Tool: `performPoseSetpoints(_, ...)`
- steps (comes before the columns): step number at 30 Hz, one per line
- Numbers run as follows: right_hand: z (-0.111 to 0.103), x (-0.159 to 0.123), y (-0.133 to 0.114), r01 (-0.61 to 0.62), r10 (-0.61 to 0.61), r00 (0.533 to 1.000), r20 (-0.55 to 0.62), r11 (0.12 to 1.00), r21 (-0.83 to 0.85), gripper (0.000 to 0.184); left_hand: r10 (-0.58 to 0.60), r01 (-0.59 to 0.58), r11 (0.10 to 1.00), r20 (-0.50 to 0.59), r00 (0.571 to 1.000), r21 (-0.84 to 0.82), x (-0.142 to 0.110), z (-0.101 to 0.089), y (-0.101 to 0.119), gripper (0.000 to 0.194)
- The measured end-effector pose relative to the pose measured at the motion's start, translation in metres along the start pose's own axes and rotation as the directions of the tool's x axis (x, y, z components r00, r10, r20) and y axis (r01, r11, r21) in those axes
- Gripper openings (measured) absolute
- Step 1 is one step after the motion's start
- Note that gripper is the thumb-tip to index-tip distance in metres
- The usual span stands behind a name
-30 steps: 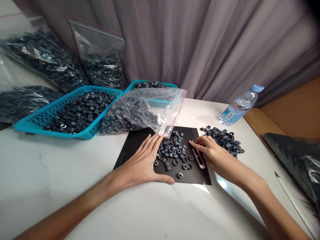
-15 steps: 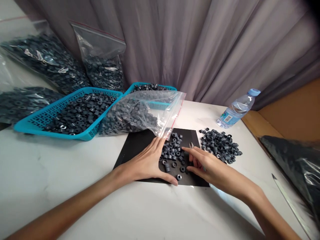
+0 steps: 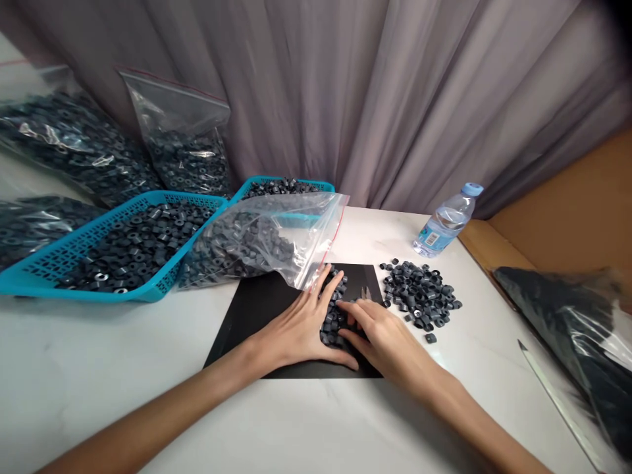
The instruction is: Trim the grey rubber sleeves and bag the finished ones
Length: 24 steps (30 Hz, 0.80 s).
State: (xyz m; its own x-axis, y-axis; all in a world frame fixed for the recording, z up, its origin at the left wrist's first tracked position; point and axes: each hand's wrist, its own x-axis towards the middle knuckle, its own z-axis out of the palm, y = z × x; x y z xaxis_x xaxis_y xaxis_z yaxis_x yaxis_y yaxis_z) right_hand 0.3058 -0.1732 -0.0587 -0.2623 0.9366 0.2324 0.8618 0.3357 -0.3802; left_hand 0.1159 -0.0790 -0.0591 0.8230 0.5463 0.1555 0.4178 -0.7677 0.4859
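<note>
On a black mat [image 3: 247,306], my left hand [image 3: 303,322] lies with thumb and fingers spread, cupped along the left side of a small heap of dark grey ring-shaped parts [image 3: 333,319]. From the right, my right hand [image 3: 378,329] touches the same heap with thumb and forefinger. Its other fingers curl round what look like tweezers [image 3: 365,293], two metal prongs pointing away from me; the rest of them is hidden in the palm. A larger pile of these parts [image 3: 419,293] sits on the white table, right of the mat.
A zip bag of parts [image 3: 237,247] lies behind the mat, its mouth near my left fingertips. Blue baskets [image 3: 153,289] [image 3: 328,186] hold more parts. Filled bags [image 3: 190,158] lean at the back left. A water bottle [image 3: 444,224], a pointed strip [image 3: 557,405] and a dark bag [image 3: 557,336] are on the right.
My right hand has moved left towards my left hand, and the loose parts between them are pushed closer together. My left fingers have spread wider. The view has shifted slightly.
</note>
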Motion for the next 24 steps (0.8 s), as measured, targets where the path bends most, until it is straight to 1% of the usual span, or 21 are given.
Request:
performPoseSetpoints(2, 0.003, 0.001, -0.002, 0.002, -0.001, 1.0, -0.028, 1.0, 0.023, 0.031, -0.025, 0.025, 1.0, -0.019, 1.0, -0.015, 0.007, -0.001, 0.0, 0.133)
performPoseSetpoints(4, 0.001, 0.003, -0.003, 0.0, 0.004, 0.999, -0.038, 0.996, 0.093, 0.03, -0.029, 0.029, 0.999, -0.016, 0.999, -0.016, 0.012, -0.002, 0.0, 0.129)
performPoseSetpoints(7, -0.01, 0.005, -0.004, 0.008, -0.011, 1.0, 0.009, 0.974, 0.224, 0.028, -0.022, 0.022, 1.0, -0.017, 1.0, -0.015, 0.016, -0.003, -0.002, 0.128)
performPoseSetpoints(9, -0.017, 0.006, -0.002, 0.004, -0.011, 1.0, 0.024, 0.962, 0.274, 0.028, -0.029, 0.029, 1.0, -0.03, 0.999, -0.005, 0.017, -0.002, -0.004, 0.127)
performPoseSetpoints(12, -0.018, 0.007, 0.002, -0.041, 0.054, 0.998, -0.037, 0.953, 0.301, 0.028, -0.048, 0.05, 0.998, -0.045, 0.998, 0.044, 0.017, 0.0, -0.007, 0.126)
performPoseSetpoints(14, -0.013, 0.007, 0.006, -0.075, 0.102, 0.992, -0.072, 0.947, 0.313, 0.029, -0.071, 0.076, 0.994, -0.062, 0.996, 0.073, 0.018, 0.001, -0.009, 0.13)
performPoseSetpoints(15, -0.01, 0.008, 0.007, -0.09, 0.124, 0.988, -0.09, 0.945, 0.316, 0.031, -0.083, 0.089, 0.993, -0.072, 0.994, 0.077, 0.018, 0.002, -0.01, 0.133)
performPoseSetpoints(17, -0.006, 0.011, 0.01, -0.128, 0.18, 0.975, -0.133, 0.937, 0.325, 0.041, -0.098, 0.103, 0.993, -0.078, 0.992, 0.064, 0.019, 0.003, -0.013, 0.139)
performPoseSetpoints(20, -0.001, 0.02, 0.016, -0.187, 0.251, 0.956, -0.153, 0.921, 0.343, 0.056, -0.096, 0.098, 0.994, -0.051, 0.994, 0.042, 0.022, 0.004, -0.016, 0.144)
performPoseSetpoints(22, 0.001, 0.028, 0.022, -0.195, 0.252, 0.959, -0.129, 0.918, 0.344, 0.058, -0.092, 0.093, 0.995, -0.038, 0.995, 0.032, 0.023, 0.004, -0.016, 0.145)
performPoseSetpoints(24, 0.002, 0.036, 0.027, -0.173, 0.224, 0.969, -0.106, 0.918, 0.358, 0.057, -0.079, 0.079, 0.997, -0.033, 0.996, 0.006, 0.025, 0.003, -0.016, 0.143)
